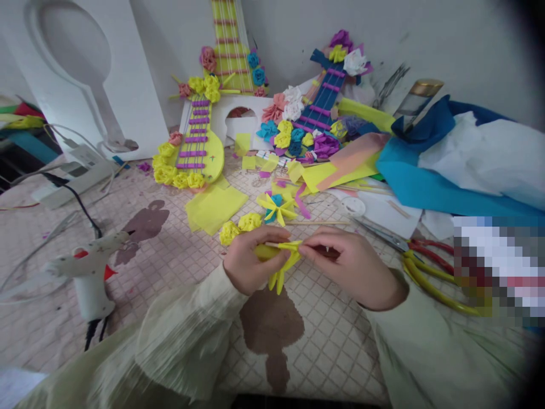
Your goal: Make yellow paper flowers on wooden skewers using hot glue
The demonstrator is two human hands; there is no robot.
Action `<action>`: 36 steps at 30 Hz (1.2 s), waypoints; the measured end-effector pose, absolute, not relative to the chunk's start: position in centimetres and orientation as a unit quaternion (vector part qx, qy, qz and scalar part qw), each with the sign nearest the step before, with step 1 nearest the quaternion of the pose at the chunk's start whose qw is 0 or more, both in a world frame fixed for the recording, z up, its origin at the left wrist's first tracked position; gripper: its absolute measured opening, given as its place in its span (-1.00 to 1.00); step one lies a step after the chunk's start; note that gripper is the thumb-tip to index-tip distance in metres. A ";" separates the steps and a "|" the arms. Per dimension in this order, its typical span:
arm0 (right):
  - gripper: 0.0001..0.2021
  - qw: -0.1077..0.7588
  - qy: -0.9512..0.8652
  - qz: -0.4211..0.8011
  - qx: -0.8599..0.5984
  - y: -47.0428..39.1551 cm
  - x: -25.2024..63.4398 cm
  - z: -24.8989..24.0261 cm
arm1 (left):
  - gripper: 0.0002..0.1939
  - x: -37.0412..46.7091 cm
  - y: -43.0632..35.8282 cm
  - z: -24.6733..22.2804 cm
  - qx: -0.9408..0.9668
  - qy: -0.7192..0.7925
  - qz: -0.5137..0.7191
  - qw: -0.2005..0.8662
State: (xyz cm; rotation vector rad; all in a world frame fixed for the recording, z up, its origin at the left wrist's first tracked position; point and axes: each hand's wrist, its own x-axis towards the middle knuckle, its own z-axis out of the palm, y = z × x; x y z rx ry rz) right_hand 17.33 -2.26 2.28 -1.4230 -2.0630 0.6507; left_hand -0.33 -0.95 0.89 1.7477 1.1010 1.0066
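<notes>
Between my two hands is a yellow crepe paper piece (279,278) with narrow petal-like strips hanging down. My left hand (253,261) is closed on it, with a thin pale stick (272,245) showing at its fingertips. Thumb and forefinger of my right hand (353,261) pinch the paper's right end. Just beyond my left hand lie yellow paper roses (238,227). A yellow and teal paper flower (276,210) with pointed petals rests farther back. To its left are flat yellow paper sheets (215,207).
A white glue gun (91,272) with cords stands at left. Scissors with red and yellow handles (426,261) lie at right, near blue paper (447,182). Behind stand a yellow paper instrument (213,150), a blue one (321,99) and a white cut-out board (140,85).
</notes>
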 end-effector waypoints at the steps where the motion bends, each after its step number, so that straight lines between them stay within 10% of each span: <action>1: -0.83 0.274 -0.766 0.240 -0.529 -2.3 17.3 2.3 | -0.80 -0.3 -1.0 0.9 0.698 0.437 0.397 0.405; 36: -0.77 0.306 -0.723 0.403 -0.469 -1.1 17.5 1.5 | -0.78 -0.5 -0.4 0.4 0.702 0.405 0.433 0.394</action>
